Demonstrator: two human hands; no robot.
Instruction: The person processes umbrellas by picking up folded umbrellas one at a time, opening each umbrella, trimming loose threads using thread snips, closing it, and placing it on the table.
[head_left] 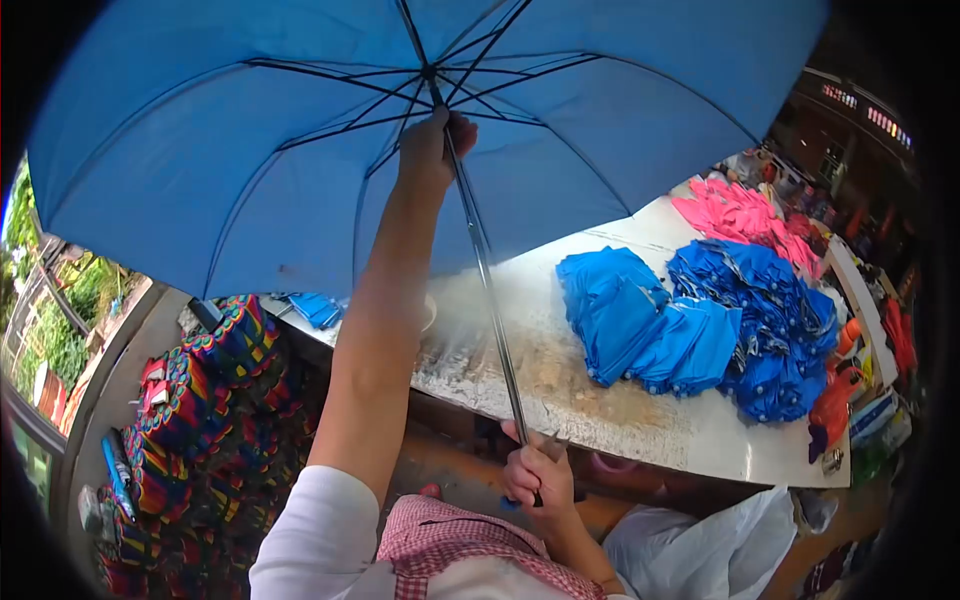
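Note:
A blue umbrella (300,190) is spread wide across the upper part of the head view, its ribs and inner side showing. My left hand (432,145) is raised and closed around the metal shaft (485,270), just below the hub where the ribs meet. Lower down, my right hand (538,475) is wrapped round the bottom end of the same shaft. Something small and metallic, too unclear to name, shows at the right hand's fingers. The shaft leans, with its top to the left.
A worn white table (470,385) bears light blue folded cloth (610,310), a darker blue pile (765,330) and pink cloth (745,220). Multicoloured patterned bundles (210,400) are stacked at left. White plastic (700,545) lies at the lower right.

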